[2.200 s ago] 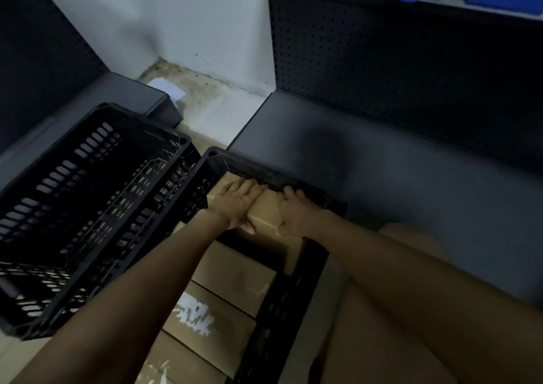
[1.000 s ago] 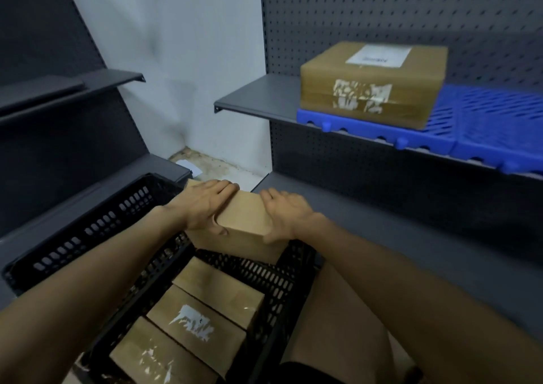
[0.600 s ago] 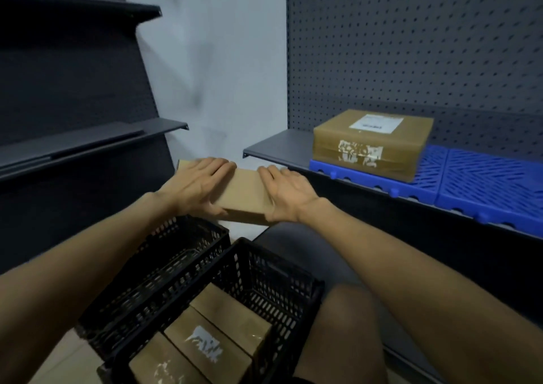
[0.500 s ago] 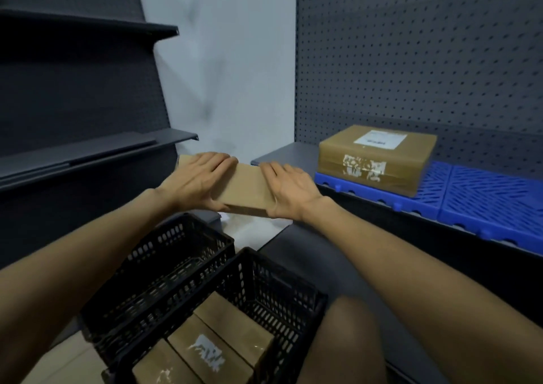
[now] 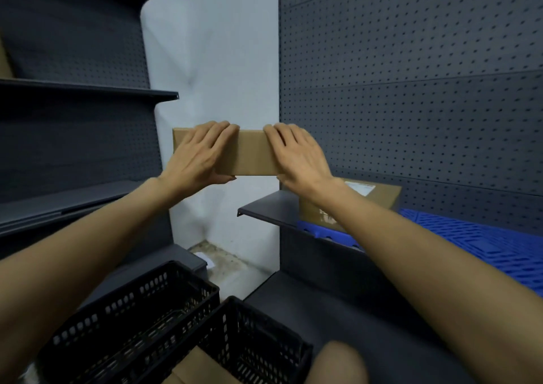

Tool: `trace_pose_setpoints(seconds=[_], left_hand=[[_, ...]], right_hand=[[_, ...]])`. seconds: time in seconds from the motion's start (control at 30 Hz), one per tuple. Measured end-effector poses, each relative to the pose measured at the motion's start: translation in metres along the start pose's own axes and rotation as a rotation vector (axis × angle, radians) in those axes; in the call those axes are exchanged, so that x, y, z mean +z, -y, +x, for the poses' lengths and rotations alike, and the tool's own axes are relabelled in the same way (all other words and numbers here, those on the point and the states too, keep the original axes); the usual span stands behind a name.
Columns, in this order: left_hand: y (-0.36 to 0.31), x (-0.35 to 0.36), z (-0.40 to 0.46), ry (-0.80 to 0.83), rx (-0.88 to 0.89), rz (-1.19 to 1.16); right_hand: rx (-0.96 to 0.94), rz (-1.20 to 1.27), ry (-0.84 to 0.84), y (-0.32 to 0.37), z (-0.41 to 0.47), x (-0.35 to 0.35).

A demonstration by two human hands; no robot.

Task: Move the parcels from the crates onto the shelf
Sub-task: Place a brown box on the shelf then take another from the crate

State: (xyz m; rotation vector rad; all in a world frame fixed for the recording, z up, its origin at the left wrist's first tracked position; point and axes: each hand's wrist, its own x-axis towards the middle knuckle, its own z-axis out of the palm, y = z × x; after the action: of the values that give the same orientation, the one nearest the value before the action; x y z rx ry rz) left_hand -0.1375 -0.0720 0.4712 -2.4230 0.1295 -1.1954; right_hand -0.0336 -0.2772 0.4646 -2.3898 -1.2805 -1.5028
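Two black crates point(image 5: 188, 333) at bottom, right one with parcels point(image 5: 202, 367) inside, count unclear. Left hand point(image 5: 198, 156) and right hand point(image 5: 299, 156) grip a cardboard parcel point(image 5: 251, 156) by its ends, midair. Beyond, another parcel point(image 5: 371, 195) sits on the shelf point(image 5: 267, 207).

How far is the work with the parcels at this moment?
Done: one labelled parcel already lies on the blue mat on the right shelf. In hand: the left hand and right hand hold a cardboard parcel in the air, above shelf level. Left: at least one more parcel shows in the near black crate.
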Motion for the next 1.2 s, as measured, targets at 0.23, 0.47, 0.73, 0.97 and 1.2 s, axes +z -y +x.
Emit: trace_pose_setpoints(seconds=[0.23,0.47,0.73,0.97,1.2], left_hand=[[-0.057,0.013,0.053,-0.068,0.048,-0.076],[-0.137,0.038,0.111,-0.095,0.128,-0.159],[-0.238,0.054,0.168,-0.136,0.249,-0.282],[-0.325,0.065,0.196,-0.164,0.365,-0.339],[-0.377,0.091,0.193,-0.147,0.438,-0.391]], right_hand=[[0.078,-0.155,0.059,-0.065,-0.034,-0.028],[0.193,-0.323,0.105,-0.135,-0.089,-0.046],[0.361,-0.447,0.192,-0.21,-0.168,-0.07],[0.519,-0.505,0.283,-0.25,-0.237,-0.082],[0.598,-0.503,0.353,-0.263,-0.287,-0.072]])
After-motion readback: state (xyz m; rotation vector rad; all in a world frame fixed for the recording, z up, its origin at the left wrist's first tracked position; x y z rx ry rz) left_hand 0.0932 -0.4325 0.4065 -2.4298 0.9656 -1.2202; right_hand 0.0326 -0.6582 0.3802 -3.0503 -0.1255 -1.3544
